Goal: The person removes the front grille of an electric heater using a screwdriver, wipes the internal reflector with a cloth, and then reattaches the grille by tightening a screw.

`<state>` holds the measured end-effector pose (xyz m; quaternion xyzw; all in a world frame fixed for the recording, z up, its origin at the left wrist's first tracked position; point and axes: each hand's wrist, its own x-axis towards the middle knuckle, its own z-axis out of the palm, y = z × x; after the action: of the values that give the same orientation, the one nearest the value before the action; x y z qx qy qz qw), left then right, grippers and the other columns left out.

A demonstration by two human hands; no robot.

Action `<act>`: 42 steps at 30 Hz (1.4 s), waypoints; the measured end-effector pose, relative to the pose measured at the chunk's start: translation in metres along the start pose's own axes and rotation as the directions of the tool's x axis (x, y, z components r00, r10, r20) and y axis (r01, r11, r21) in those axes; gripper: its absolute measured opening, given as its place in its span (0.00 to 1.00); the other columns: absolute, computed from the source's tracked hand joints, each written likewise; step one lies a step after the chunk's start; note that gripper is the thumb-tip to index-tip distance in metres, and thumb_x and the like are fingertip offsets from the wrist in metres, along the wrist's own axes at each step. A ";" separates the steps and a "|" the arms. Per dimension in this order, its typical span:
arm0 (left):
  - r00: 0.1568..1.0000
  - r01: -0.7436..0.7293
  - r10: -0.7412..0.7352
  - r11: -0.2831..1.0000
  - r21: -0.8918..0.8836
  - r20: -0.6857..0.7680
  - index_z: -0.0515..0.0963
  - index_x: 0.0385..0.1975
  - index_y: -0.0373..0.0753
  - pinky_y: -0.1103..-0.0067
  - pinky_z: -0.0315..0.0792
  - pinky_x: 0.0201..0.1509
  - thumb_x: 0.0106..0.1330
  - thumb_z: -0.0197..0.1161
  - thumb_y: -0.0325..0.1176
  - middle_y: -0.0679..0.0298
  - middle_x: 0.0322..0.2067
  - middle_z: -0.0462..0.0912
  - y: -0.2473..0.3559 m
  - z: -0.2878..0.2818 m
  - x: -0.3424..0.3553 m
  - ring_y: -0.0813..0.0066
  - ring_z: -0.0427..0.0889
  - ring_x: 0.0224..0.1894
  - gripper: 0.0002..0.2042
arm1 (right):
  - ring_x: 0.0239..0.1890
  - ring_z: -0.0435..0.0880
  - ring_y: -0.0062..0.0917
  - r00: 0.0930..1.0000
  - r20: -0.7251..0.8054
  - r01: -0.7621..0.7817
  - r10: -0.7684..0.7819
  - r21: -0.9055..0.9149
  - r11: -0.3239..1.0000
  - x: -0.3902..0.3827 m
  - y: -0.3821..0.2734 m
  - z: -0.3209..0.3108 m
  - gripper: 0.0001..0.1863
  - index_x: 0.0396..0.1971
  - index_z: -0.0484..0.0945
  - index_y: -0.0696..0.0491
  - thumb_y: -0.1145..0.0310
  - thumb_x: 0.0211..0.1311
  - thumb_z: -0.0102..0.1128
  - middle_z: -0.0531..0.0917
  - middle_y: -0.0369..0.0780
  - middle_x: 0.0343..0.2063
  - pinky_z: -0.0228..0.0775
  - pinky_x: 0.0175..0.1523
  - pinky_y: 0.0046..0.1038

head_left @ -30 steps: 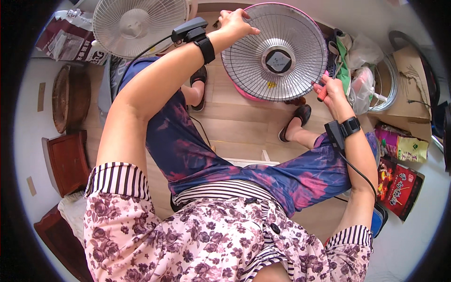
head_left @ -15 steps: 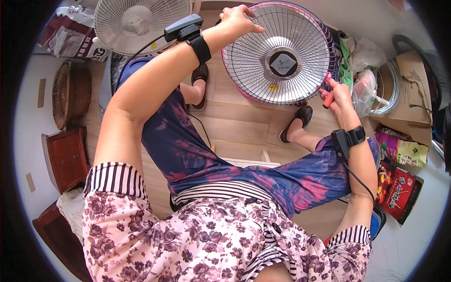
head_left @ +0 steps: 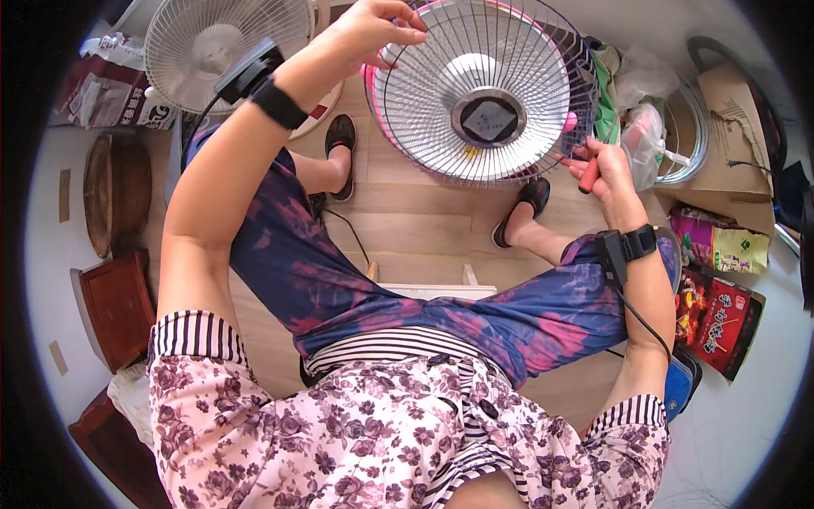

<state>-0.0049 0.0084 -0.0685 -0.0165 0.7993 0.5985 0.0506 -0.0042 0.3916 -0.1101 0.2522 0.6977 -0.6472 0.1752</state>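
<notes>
A round heater with a silver reflector, pink rim and dark wire guard is at top centre, the guard's side showing at the right. At the heater's upper left, my left hand has its fingers curled on the guard. My right hand, at the lower right of the guard, is closed on a red-handled tool, probably a screwdriver, its fingertips close to the wires. My legs are spread to either side below the heater.
A white fan stands upper left beside a printed bag. A wooden tub and red wooden furniture line the left. Plastic bags, coiled tubing, a cardboard box and a red printed box lie at right.
The heater and my left hand have shifted left. The guard's side shows more at the right, apart from the pink rim. My right hand still holds the red-handled tool.
</notes>
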 end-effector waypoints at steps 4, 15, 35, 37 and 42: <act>0.988 -0.005 -0.017 0.990 0.141 0.155 0.80 0.34 0.41 0.90 0.63 0.27 0.54 0.68 0.35 0.72 0.26 0.77 0.024 -0.012 -0.025 0.86 0.73 0.29 0.10 | 0.37 0.83 0.44 0.994 0.046 -0.100 0.097 0.055 0.994 -0.019 0.003 -0.011 0.12 0.33 0.68 0.60 0.65 0.65 0.44 0.76 0.42 0.27 0.77 0.29 0.31; 0.825 -0.059 0.103 0.994 -0.097 0.556 0.82 0.24 0.32 0.85 0.69 0.35 0.45 0.72 0.25 0.67 0.22 0.80 0.053 -0.017 -0.070 0.83 0.75 0.27 0.07 | 0.29 0.80 0.39 0.965 -0.015 -0.259 0.263 0.128 0.957 -0.056 0.029 -0.035 0.13 0.28 0.71 0.63 0.69 0.60 0.39 0.78 0.49 0.26 0.78 0.33 0.40; 0.375 -0.323 0.143 0.946 -0.016 0.916 0.84 0.24 0.34 0.81 0.71 0.28 0.38 0.74 0.30 0.56 0.23 0.82 0.074 -0.007 -0.079 0.69 0.80 0.24 0.12 | 0.30 0.80 0.37 0.997 0.018 -0.072 0.072 0.497 0.865 -0.095 0.071 -0.056 0.10 0.30 0.72 0.60 0.70 0.61 0.43 0.79 0.46 0.26 0.75 0.40 0.37; 0.367 -0.371 0.213 0.926 -0.068 0.906 0.84 0.23 0.35 0.80 0.70 0.24 0.37 0.75 0.33 0.55 0.21 0.81 0.070 -0.008 -0.081 0.67 0.80 0.22 0.13 | 0.31 0.80 0.36 0.998 0.055 -0.052 0.030 0.459 0.887 -0.089 0.073 -0.059 0.11 0.31 0.72 0.61 0.69 0.61 0.44 0.79 0.47 0.26 0.75 0.41 0.37; 0.338 -0.386 0.210 0.920 -0.068 0.917 0.84 0.23 0.34 0.79 0.71 0.25 0.37 0.75 0.33 0.55 0.21 0.81 0.069 -0.009 -0.078 0.67 0.80 0.23 0.13 | 0.35 0.82 0.42 0.997 0.078 -0.030 -0.003 0.419 0.907 -0.094 0.066 -0.052 0.12 0.29 0.73 0.62 0.70 0.61 0.43 0.80 0.48 0.25 0.75 0.45 0.39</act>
<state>0.0660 0.0165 0.0080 0.4636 0.6743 0.4408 0.3689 0.1146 0.4337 -0.1048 0.2636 0.5332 -0.7901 0.1481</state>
